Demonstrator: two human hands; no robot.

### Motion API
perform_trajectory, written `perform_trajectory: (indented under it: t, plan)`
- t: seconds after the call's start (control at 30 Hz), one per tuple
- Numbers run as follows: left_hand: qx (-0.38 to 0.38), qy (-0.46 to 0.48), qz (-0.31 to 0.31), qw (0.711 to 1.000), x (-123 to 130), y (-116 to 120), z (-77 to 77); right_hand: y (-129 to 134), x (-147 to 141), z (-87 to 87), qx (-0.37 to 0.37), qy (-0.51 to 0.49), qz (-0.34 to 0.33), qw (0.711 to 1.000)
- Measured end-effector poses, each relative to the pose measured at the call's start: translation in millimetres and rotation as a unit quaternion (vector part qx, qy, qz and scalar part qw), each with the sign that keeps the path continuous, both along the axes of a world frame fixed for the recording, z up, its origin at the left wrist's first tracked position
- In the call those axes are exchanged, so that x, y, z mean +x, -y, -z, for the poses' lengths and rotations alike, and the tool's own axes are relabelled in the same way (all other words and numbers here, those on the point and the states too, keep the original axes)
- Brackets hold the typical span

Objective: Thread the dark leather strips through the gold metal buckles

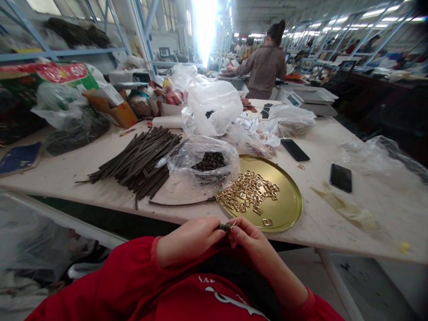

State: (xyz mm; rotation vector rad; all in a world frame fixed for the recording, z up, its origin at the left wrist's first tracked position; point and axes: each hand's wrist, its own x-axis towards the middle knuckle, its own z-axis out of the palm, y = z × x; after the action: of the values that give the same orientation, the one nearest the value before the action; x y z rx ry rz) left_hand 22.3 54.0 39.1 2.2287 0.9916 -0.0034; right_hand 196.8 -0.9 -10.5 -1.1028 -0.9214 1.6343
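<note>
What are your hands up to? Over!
Left hand, right hand pinching small dark piece. Gold buckles on tray. Plastic bag crowding tray's left side.

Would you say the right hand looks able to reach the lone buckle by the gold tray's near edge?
Probably yes: nothing covers the buckle, and the right hand is near, though it holds a small piece.

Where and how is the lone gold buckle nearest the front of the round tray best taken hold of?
The lone buckle is probably best pinched by opposite outer edges, coming down from the near side: it lies flat toward the front of the tray, apart from the heap of buckles, leaving its edges clear.
</note>
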Motion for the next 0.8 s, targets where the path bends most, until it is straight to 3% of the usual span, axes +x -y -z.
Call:
perform_trajectory:
  t: [0.23,0.6,0.7,0.8]
  plan:
    - [-0.084,0.046,0.012,0.995,2,8,-10.3,5,4,6.0,-0.048,-0.087,-0.044,0.994]
    - [-0.082,0.042,0.004,0.996,-3,7,-4.3,11,-4,12.2,-0.090,-0.156,-0.036,0.983]
    - [-0.091,0.061,-0.014,0.994,-7,5,-1.0,10,-2,12.4,-0.068,-0.094,-0.033,0.993]
    - [-0.111,0.055,-0.067,0.990,-6,6,5.5,6,1,6.4,0.078,0.113,0.010,0.990]
